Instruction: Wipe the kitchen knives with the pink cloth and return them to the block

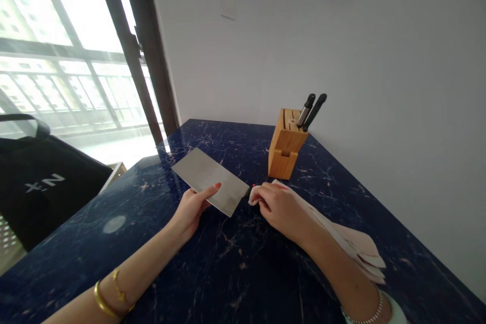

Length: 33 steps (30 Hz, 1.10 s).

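Observation:
A cleaver [210, 177] with a broad metal blade is held above the dark blue tabletop. My left hand [193, 207] pinches the blade along its near edge, thumb on top and fingers underneath. My right hand [277, 207] is closed on a pale pink and white cloth [341, 238] at the cleaver's handle end. Only a short dark piece of the handle shows; cloth and fingers cover the rest. The cloth's loose part trails along my right forearm.
A wooden knife block [284, 149] with two dark-handled tools [313, 111] stands behind my right hand, near the wall. The blue marbled table [228, 283] reaches to the wall. At the left hang a black bag [49, 182] and, behind it, bright windows [68, 50].

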### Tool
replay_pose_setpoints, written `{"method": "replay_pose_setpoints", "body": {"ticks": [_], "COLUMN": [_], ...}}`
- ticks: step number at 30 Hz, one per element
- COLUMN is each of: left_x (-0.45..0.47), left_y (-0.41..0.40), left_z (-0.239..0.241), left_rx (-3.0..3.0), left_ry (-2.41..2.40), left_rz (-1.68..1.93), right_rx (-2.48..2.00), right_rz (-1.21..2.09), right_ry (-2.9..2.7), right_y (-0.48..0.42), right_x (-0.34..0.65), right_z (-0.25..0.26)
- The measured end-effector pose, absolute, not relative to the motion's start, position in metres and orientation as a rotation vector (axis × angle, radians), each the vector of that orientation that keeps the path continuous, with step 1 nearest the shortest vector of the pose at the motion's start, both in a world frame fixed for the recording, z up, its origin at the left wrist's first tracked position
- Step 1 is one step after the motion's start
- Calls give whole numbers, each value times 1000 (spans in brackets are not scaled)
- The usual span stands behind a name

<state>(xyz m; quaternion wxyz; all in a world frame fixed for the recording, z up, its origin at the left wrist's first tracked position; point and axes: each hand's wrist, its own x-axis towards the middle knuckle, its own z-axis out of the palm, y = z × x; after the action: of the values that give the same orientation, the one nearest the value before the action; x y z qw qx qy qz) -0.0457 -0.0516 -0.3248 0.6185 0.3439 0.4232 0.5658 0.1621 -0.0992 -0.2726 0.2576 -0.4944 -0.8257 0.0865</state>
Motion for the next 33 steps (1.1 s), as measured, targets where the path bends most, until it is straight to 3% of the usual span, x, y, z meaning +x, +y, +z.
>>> {"method": "replay_pose_setpoints", "body": {"ticks": [12, 20, 26, 33], "left_x": [-49, -58, -65, -65], "left_y": [-49, -43, -36, -39], "left_z": [-326, -319, -319, -311], "left_rx": [762, 680, 603, 576], "left_ry": [952, 936, 914, 887], "left_rz": [1328, 1414, 1452, 1463], "right_rx": [-1331, -1398, -1364, -1495], "right_rz": [626, 818, 478, 446], "right_ry": [-2252, -2238, -1943, -1886], "right_y": [-92, -108, -98, -97], "right_x": [199, 202, 189, 159], "right_z": [-298, -257, -259, -272]}}
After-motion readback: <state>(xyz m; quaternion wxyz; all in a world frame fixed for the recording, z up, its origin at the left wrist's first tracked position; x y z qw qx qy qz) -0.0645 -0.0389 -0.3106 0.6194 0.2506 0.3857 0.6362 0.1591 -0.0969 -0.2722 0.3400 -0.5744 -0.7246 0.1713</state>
